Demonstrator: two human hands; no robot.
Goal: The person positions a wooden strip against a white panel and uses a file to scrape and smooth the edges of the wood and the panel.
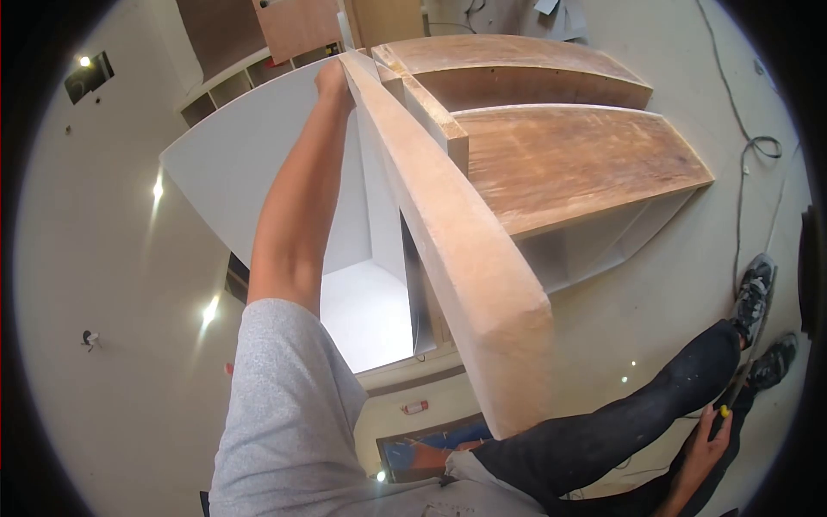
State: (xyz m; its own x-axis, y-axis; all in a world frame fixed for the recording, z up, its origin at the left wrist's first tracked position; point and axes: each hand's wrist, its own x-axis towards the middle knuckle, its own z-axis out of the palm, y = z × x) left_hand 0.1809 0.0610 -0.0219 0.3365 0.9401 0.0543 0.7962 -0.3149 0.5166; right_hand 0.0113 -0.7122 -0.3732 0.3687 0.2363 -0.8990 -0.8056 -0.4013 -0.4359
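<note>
A long pale board edge (448,233) runs from the top centre down to the lower middle, its near end smooth and rounded. My left arm reaches up along its left side, and my left hand (331,79) is closed at the board's far end, fingers partly hidden. To the left of the board is a white curved panel (250,146) with a white box-like inside. At the lower right, beside my legs, my right hand (708,441) is closed on a small yellow-tipped thing (725,411), too small to make out.
Brown curved wooden tops (586,159) lie right of the board on white bodies. A cable (741,181) loops over the floor at the right, near my shoes (755,289). Open shelving (228,90) stands at the upper left. A small red-and-white item (414,407) lies below the white box.
</note>
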